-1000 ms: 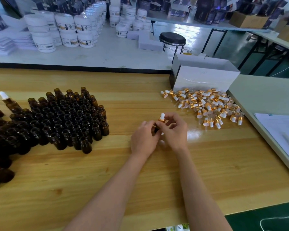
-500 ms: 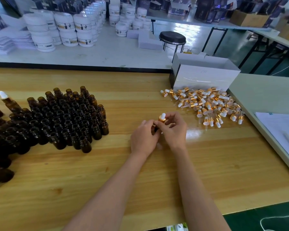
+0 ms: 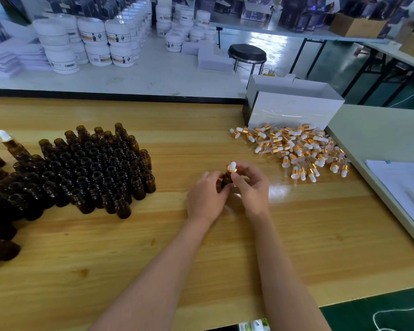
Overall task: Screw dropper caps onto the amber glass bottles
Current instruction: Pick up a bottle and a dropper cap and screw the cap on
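A pale wooden table with lengthwise plank grain fills the view. At nine o'clock on it stands a dense cluster of uncapped amber glass bottles, upright and touching one another. Farther out at nine o'clock, along the left edge, stand a few capped bottles with white bulbs, some cut off by the frame. At two o'clock lies a loose pile of dropper caps, with gold collars and white bulbs, tipped on their sides. Just beyond the pile, at one o'clock, a white cardboard box sits open. At three o'clock a grey-green tabletop butts against the wooden one, bearing white paper sheets.
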